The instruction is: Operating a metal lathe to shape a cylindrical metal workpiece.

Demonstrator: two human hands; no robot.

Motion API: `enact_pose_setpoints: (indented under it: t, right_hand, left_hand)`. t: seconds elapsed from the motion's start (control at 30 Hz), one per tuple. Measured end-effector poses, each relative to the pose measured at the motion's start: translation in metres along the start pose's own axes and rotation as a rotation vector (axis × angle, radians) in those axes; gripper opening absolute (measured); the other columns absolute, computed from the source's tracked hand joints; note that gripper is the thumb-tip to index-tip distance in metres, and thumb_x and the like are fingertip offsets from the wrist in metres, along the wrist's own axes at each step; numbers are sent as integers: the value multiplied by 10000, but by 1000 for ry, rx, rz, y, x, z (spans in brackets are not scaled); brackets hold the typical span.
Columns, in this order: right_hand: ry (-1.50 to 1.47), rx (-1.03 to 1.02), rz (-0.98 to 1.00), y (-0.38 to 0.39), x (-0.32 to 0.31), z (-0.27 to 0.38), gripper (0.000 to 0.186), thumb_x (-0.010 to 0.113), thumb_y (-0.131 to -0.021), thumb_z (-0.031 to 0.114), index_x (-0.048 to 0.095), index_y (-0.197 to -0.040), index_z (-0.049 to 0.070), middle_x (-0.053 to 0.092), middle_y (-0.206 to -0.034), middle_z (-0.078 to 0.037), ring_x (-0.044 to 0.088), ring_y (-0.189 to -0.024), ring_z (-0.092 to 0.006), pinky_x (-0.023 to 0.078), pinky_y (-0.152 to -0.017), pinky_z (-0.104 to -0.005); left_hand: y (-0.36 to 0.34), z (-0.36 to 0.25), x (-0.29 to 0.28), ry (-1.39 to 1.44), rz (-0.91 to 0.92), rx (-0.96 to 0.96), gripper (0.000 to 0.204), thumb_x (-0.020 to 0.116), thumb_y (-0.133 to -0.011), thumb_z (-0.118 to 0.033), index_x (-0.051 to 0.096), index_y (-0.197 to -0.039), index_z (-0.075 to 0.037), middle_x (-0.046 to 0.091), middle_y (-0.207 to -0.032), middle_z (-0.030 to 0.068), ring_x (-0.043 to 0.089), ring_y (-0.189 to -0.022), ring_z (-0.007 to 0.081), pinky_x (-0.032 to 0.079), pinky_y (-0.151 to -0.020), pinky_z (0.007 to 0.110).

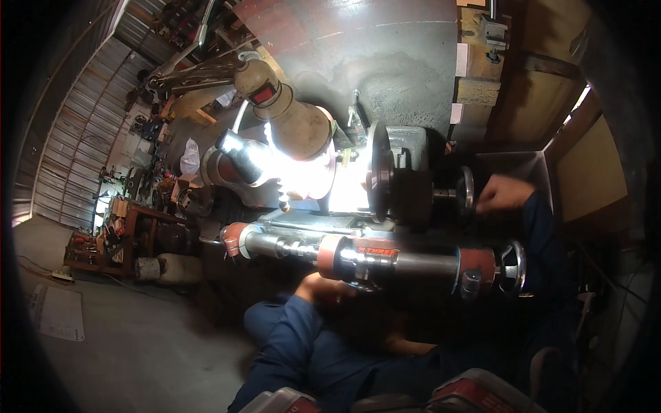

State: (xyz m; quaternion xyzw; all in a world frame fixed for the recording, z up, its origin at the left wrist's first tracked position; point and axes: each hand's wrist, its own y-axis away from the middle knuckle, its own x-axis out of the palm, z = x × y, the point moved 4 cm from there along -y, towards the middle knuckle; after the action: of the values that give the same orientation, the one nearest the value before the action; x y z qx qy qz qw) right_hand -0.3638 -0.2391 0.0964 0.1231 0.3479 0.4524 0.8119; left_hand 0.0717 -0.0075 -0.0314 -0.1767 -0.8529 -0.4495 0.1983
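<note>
Your right hand [502, 193] pinches the small handwheel [466, 191] at three o'clock of the glaring lamp [296, 124]; your left hand [323, 286] curls under the steel shaft [372, 260], its grip hidden.

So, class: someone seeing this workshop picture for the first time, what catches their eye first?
First the glaring work lamp at the centre, flooding the grinding machine with white light. Then the hands: the right hand at the small handwheel on the right, and the left hand under the steel bar below.
</note>
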Motion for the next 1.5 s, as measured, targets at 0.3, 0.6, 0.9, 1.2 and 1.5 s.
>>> enact_pose_setpoints:
  t: [0.3, 0.6, 0.9, 1.2, 1.5]
  right_hand:
    - [-300, -78, -244, -10, -14, -22, 252, 651, -881, 236, 724, -890, -5, 655, -668, -47, 565, -503, -97, 444, -480, -256]
    - [-128, -75, -569, -61, -15, -71, 237, 648, -888, 205, 706, -968, -10, 694, -771, -104, 596, -646, -128, 475, -621, -293]
    - [132, -13, -296, -74, 25, -96, 247, 587, -789, 158, 705, -944, 6, 685, -893, -222, 675, -778, -255, 509, -742, -381]
    - [385, -96, -764, -59, 10, -77, 211, 599, -823, 143, 690, -956, 6, 659, -936, -239, 650, -887, -356, 506, -808, -380]
    - [216, -64, -67, -1, 25, -6, 243, 667, -838, 236, 711, -915, 9, 693, -751, -88, 655, -635, -154, 524, -603, -320]
  left_hand:
    - [13, -34, 54, -552, -291, -291, 524, 752, -774, -248, 563, -1231, -77, 603, -1086, 78, 565, -972, 198, 458, -772, 301]
    - [22, -60, 90, -641, -238, -192, 619, 788, -751, -293, 538, -1268, -61, 595, -1172, 84, 539, -1082, 202, 439, -898, 322]
    - [3, -64, 102, -1016, -96, 119, 452, 777, -770, -301, 627, -1144, -97, 633, -1078, 65, 569, -1031, 197, 460, -887, 336]
    - [10, -58, 81, -695, -273, -172, 452, 821, -717, -307, 659, -1071, -77, 657, -1000, 66, 626, -854, 175, 501, -724, 296]
    - [5, -16, 33, -349, -323, -133, 472, 808, -721, -291, 647, -1102, -64, 666, -948, 98, 631, -853, 211, 513, -704, 302]
